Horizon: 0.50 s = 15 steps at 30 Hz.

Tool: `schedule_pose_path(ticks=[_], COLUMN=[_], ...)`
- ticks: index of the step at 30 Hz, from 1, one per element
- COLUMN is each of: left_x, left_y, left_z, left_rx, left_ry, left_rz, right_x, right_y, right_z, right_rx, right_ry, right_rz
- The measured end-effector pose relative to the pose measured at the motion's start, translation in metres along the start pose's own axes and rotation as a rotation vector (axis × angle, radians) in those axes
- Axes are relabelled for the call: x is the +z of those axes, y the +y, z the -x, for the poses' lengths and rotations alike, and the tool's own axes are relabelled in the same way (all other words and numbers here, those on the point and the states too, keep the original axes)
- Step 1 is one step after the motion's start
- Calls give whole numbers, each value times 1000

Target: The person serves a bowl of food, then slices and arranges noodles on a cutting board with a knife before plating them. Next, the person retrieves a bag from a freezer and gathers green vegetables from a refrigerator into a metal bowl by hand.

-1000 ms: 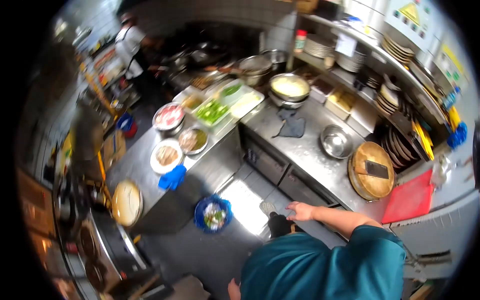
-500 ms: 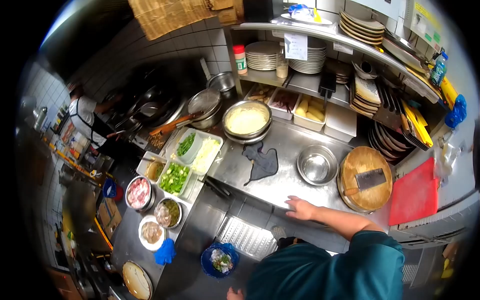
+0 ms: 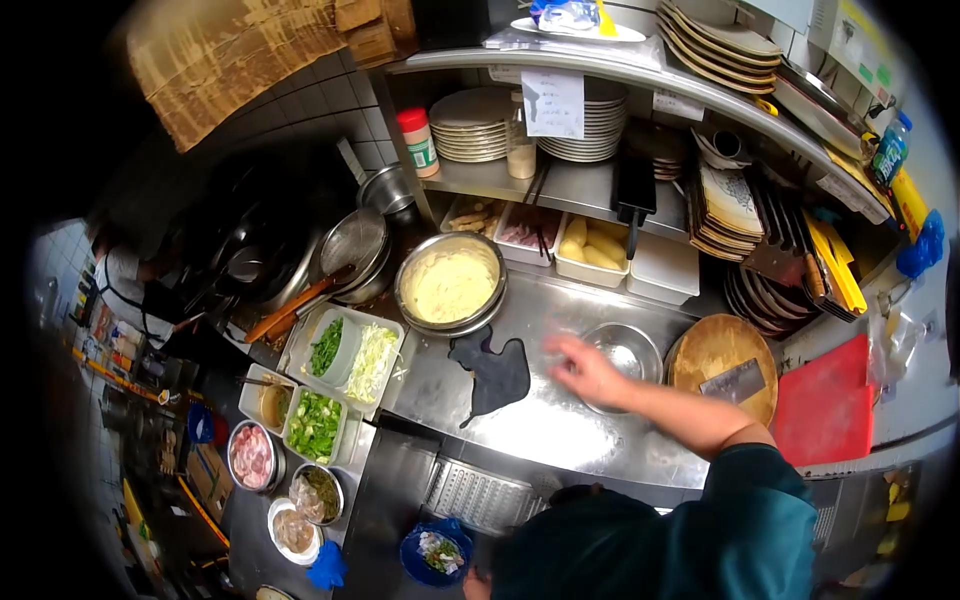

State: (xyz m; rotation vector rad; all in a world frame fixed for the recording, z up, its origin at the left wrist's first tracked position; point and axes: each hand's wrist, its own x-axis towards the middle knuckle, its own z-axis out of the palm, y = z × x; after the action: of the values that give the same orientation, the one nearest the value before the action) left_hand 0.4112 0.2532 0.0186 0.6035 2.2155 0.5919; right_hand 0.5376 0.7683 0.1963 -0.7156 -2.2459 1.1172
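Observation:
My right hand [image 3: 590, 375] reaches over the steel counter, blurred by motion, with its fingers stretched out and nothing seen in them. It covers part of a round steel bowl [image 3: 632, 350]; whether it touches the bowl I cannot tell. Left of the hand lies a crumpled dark cloth [image 3: 500, 375]. A steel bowl of pale yellow mash or batter [image 3: 452, 285] stands behind the cloth. To the right, a cleaver [image 3: 735, 382] rests on a round wooden chopping block [image 3: 715, 345]. Only a bit of my left hand [image 3: 477, 585] shows at the bottom edge, beside a blue-lined bin [image 3: 437, 552]; its fingers are hidden.
Tubs of chopped greens [image 3: 315, 425] and shredded cabbage [image 3: 370, 362] stand left, near a bowl of raw meat [image 3: 252, 456]. Stacked plates [image 3: 472, 125] fill the shelf above. A red board [image 3: 825, 405] leans right. Another person [image 3: 125, 290] stands far left by the woks.
My right hand has moved from the counter's front edge farther over it, towards the steel bowl. The view has shifted, so most things on the left sit lower or farther left.

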Motion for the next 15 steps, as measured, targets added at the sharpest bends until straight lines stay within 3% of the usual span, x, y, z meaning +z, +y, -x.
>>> schedule_pose_path(ticks=[1,2,3,4,7,11,13,15], left_x=[-3,-5,-8,-10,-18,-32,-42,-55], left_y=[1,1,1,1,-1,-5,-10,-18], left_z=[-5,-9,-15,-19,-33,-55,-66,-80], left_rx=[4,10,14,20,37,77,106,148], left_ry=[-6,-11,-20,-25,-41,-54,-51,-43], left_rz=[-8,-16,-24,-28,-49,-81,-104,-139], right_x=[10,32,48,56,97,107,99,91], right_y=[4,31,52,42,87,136,155,165], right_z=[14,34,54,73,135,173,171,158], right_rx=[96,55,275,663,1353,1436,1289,1146], right_ry=[-76,-95,-283,-364,-138,598,865,1114], right_rz=[-46,-30,-135,-303,-891,-1062,-1198,-1100])
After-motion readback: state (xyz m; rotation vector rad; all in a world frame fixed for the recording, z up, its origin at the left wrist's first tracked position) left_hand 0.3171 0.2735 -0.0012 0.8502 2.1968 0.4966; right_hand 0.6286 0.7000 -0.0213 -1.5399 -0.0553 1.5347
